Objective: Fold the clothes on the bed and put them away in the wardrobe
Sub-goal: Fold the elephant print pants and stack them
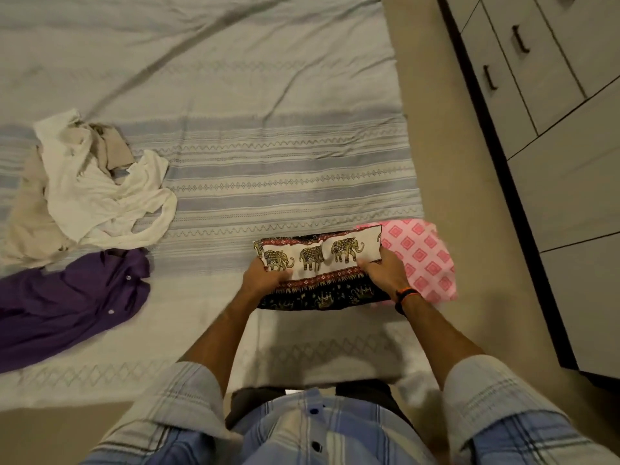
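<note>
A folded elephant-print cloth, white on top with a black band below, lies near the bed's right edge. My left hand grips its left end. Its right end is held by my right hand, whose wrist wears an orange and black band. Under and to the right of that hand lies a folded pink cloth with a diamond pattern. A purple shirt lies unfolded at the left. Above it sits a crumpled heap of white and beige clothes.
The bed wears a grey striped sheet. A strip of beige floor runs along its right side. The wardrobe, grey with dark handles, stands at the right with its doors closed.
</note>
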